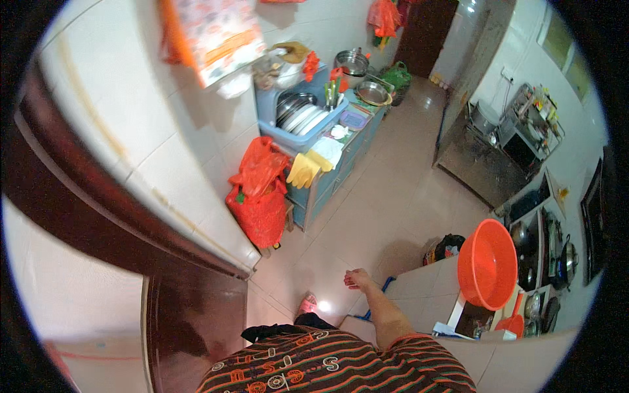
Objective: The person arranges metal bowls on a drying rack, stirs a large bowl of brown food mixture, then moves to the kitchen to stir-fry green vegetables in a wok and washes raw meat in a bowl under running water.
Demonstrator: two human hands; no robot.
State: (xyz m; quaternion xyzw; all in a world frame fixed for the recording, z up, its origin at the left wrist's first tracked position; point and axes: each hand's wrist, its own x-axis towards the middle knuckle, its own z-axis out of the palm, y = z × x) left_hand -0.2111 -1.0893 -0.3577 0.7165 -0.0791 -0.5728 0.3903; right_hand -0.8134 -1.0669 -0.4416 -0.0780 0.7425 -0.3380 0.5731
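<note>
My right hand (357,279) hangs over the tiled floor with its fingers loosely bent, and nothing shows in it. My left hand is out of view. Below, a pink slipper (308,304) is on one foot. To the right, a large orange plastic basin (488,265) stands tilted on the tiled counter (422,290). Ahead on the left, yellow rubber gloves (305,169) hang over the end of a blue-grey cabinet (322,189). On that cabinet, a blue plastic dish rack (295,140) holds several white plates (307,120) and dark bowls.
Red plastic bags (258,196) bulge beside the cabinet. A dark wooden door (196,324) stands at my left. A black-lined bin (444,248) sits by the counter. Farther off are a steel pot (485,117) on a dark stand and a lidded pot (351,64).
</note>
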